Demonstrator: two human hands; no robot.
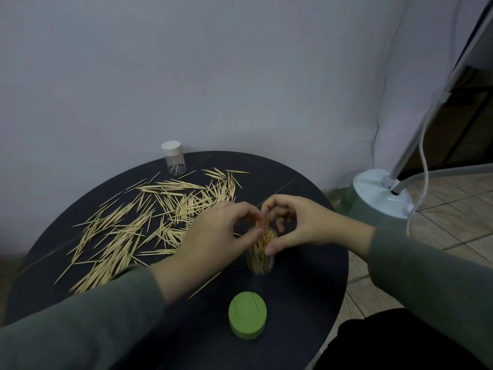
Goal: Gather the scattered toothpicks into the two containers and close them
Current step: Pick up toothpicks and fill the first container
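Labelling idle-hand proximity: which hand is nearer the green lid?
Left. The left hand is above the green lid, slightly to its left; the right hand is farther, up and right, at the open toothpick container.

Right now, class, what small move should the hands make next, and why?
Probably ease the pinched toothpicks down into the open jar: both the left hand and right hand hold them over its mouth, sticking out above the rim.
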